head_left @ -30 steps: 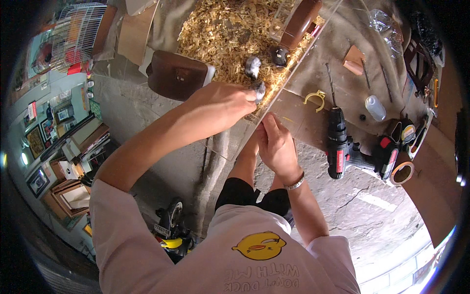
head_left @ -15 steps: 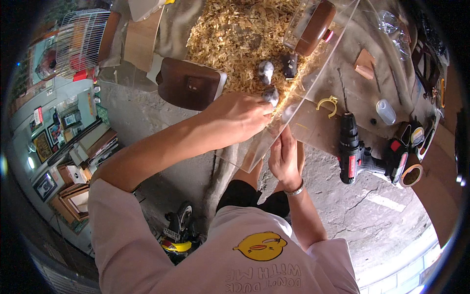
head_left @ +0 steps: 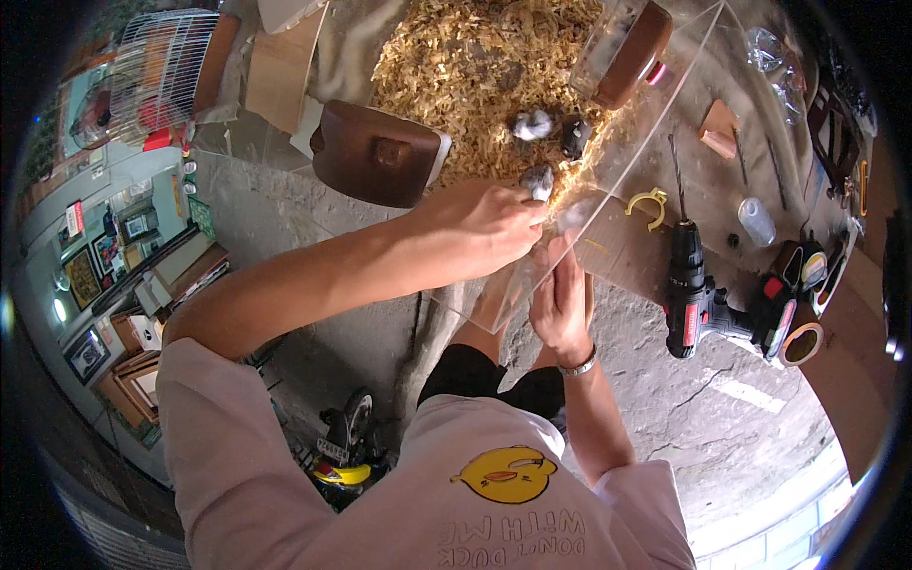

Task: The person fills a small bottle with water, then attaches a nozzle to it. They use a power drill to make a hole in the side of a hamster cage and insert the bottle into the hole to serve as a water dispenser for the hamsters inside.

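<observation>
My left hand reaches over the near corner of a clear-walled enclosure with its fingers curled in. A grey-and-white hamster is right at those fingertips; whether they grip anything is hidden. My right hand, with a metal watch band at the wrist, is at the clear wall near the same corner, its fingers stretched out and close together. Farther in, a pale hamster and a dark hamster stand side by side on wood shavings.
A brown plastic box stands left of the shavings, another brown-and-clear box at the far right of them. Right of the enclosure lie a cordless drill with a long bit, a yellow clip, a small clear bottle and a tape roll.
The pale hamster has turned sideways. My right-hand fingers have straightened along the clear wall. My left hand stays by the nearest hamster, and the whole view has shifted slightly.
</observation>
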The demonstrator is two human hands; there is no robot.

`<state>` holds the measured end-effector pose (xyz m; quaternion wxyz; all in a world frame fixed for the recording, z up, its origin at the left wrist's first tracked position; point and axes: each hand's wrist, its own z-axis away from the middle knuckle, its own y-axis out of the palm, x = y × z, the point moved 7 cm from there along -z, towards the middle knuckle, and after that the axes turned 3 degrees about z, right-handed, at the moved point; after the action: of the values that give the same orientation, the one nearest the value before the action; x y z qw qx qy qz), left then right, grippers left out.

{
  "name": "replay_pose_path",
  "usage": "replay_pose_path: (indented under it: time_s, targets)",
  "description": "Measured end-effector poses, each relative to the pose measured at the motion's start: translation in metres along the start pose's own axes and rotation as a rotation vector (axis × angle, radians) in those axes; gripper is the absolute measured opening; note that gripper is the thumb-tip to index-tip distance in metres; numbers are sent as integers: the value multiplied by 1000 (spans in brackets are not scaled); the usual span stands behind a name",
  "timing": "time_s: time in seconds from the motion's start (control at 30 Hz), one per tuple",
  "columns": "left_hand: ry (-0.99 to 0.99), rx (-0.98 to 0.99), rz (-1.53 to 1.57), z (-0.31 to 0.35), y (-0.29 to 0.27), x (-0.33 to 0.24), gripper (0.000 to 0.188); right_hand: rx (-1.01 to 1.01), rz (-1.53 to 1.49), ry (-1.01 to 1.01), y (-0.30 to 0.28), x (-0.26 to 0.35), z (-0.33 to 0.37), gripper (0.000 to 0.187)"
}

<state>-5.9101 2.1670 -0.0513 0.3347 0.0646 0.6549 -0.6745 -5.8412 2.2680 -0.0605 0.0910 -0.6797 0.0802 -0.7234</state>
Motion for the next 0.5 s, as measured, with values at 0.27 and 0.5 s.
replay_pose_path:
  time_s: [0.27,0.5]
  targets:
    - [-28,76,-76,-3,-2,-5,10,2,-39,-23,-6,10,-10,18]
    - [-89,257,53,-10,-29,-14,18,45,-161,109,-5,-3,-11,15]
